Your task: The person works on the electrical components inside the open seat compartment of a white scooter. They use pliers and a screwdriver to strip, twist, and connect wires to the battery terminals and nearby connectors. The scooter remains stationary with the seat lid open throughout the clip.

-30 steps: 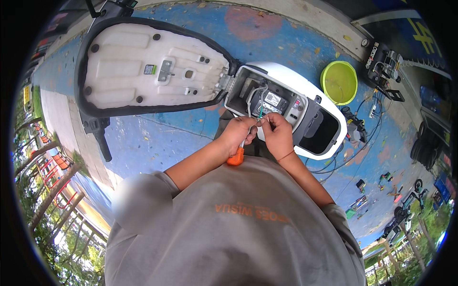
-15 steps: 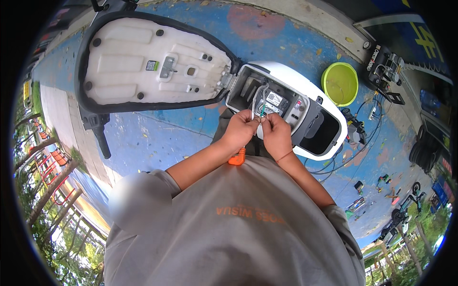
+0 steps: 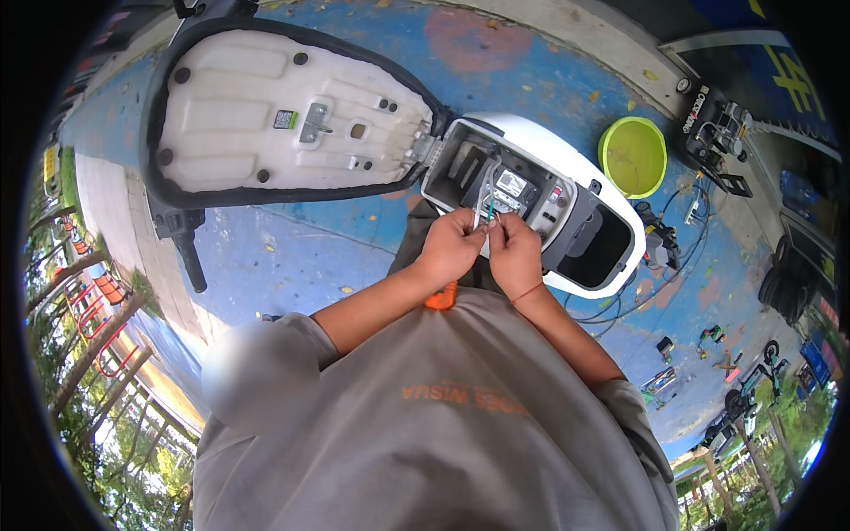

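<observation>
My left hand [image 3: 450, 246] and my right hand [image 3: 515, 252] meet at the near edge of the scooter's open compartment [image 3: 450, 173], both pinching thin wires, white [image 3: 480, 203] and green [image 3: 490, 209]. Their fingertips almost touch and hide the wire ends. An orange tool handle [image 3: 440, 296] shows below my left hand; whether that hand still grips it is hidden. Inside the compartment sits a metal-cased unit with a white label [image 3: 512, 184]. The seat [image 3: 243, 106] is flipped up to the left, showing its white underside.
A yellow-green basin [image 3: 630, 155] stands on the blue-painted ground beyond the scooter, beside a black machine [image 3: 722, 124]. Cables and a black device [image 3: 660, 239] lie to the right. Small tools [image 3: 711, 339], stacked tyres [image 3: 777, 279] and a parked kick scooter [image 3: 753, 389] are farther right.
My left hand has risen slightly, its fingers closer to the wires, and less of the orange handle shows. My right hand has shifted little. The view has moved slightly.
</observation>
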Tool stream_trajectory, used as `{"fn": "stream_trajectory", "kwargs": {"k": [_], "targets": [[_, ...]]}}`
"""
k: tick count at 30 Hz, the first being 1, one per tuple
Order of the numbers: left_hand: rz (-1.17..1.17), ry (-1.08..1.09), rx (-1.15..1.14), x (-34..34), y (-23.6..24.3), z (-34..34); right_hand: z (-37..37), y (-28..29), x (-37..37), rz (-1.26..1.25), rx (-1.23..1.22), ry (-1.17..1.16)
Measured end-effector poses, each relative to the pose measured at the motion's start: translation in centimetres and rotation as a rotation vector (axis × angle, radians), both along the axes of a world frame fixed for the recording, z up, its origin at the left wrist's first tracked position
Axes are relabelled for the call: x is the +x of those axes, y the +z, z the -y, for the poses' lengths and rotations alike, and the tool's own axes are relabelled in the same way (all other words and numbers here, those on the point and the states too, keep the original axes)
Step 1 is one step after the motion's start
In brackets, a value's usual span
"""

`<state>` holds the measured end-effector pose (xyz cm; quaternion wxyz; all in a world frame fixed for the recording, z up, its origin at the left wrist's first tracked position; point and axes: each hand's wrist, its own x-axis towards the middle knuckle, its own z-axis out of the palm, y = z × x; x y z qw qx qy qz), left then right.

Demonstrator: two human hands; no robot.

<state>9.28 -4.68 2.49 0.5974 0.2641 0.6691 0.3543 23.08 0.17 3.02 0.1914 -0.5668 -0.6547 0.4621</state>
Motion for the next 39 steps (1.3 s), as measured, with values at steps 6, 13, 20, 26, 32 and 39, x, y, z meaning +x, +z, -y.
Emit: {"fn": "stream_trajectory", "kwargs": {"k": [6, 13, 20, 26, 32, 39], "targets": [[0.226, 0.142, -0.017, -0.6, -0.6, 0.4, 0.6, -0.1, 0.4, -0.141, -0.045, -0.034], [0.422, 0.261, -0.138, -1.7, 1.0, -0.7, 1.1, -0.4, 0.5, -0.259, -0.182, -0.205], [0.484, 0.249, -0.145, -1.3, 0.1, -0.5, 1.4, -0.9, 0.9, -0.502, -0.597, -0.321], [0.356, 0.226, -0.111, -1.6, 0.3, -0.5, 0.0, -0.7, 2.1, -0.594, -0.801, -0.304], [0.310, 0.086, -0.110, -1.9, 0.2, -0.2, -3.2, -2.3, 2.5, -0.693, -0.938, -0.162], [0.348, 0.044, -0.128, -2.3, 0.8, -0.6, -3.5, -3.3, 2.1, -0.889, -1.068, -0.023]]}}
